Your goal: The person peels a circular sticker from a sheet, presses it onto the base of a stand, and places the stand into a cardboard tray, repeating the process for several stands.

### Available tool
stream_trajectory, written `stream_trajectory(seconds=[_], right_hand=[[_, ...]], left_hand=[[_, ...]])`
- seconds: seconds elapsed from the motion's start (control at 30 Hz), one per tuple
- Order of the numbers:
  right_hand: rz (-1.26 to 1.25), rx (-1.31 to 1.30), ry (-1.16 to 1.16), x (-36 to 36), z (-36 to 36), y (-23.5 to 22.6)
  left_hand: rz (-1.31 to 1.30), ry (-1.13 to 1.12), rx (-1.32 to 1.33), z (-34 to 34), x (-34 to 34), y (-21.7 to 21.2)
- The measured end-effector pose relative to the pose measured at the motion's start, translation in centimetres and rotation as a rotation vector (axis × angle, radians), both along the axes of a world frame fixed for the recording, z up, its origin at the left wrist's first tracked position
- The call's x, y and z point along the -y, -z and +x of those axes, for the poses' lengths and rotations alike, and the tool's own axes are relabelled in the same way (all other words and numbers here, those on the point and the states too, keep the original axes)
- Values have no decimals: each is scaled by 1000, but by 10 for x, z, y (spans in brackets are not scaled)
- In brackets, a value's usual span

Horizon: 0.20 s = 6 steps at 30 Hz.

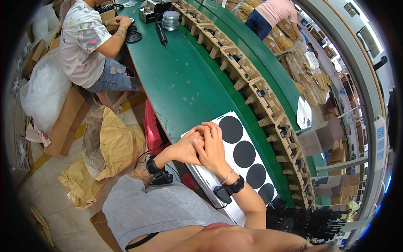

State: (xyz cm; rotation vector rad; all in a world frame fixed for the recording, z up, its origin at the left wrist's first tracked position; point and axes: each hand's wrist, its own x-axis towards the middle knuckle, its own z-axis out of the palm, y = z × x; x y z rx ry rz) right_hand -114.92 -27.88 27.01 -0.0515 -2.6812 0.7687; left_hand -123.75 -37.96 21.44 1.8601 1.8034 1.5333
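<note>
My left hand (pixel 184 148) and my right hand (pixel 213 152) are folded together, the right partly over the left. The fingers of both are bent and closed against each other, and I see nothing between them, though the palms are hidden. They rest over the table-edge side of a stack of white sheets (pixel 201 181). Large round black discs (pixel 244 154) run in a row along the top sheet, just right of my hands. Black straps with small boxy devices circle both wrists, and a thin bracelet shows on the right one.
A line of brown moulded trays (pixel 265 101) with black parts runs along the green table (pixel 176 80). Far along it lie a black corded tool (pixel 160 33) and stacked silvery discs (pixel 171 20). A co-worker (pixel 86 46) sits far left. Crumpled brown paper (pixel 119 143) covers floor at left.
</note>
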Motion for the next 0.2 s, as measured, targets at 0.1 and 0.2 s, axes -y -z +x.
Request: stream_trajectory(seconds=[0.1, 0.2], right_hand=[[74, 34, -11, -1, -1, 1], [61, 55, -3, 0, -3, 2]], left_hand=[[-52, 11, 26, -2, 3, 0], [-59, 11, 30, -4, 4, 1]])
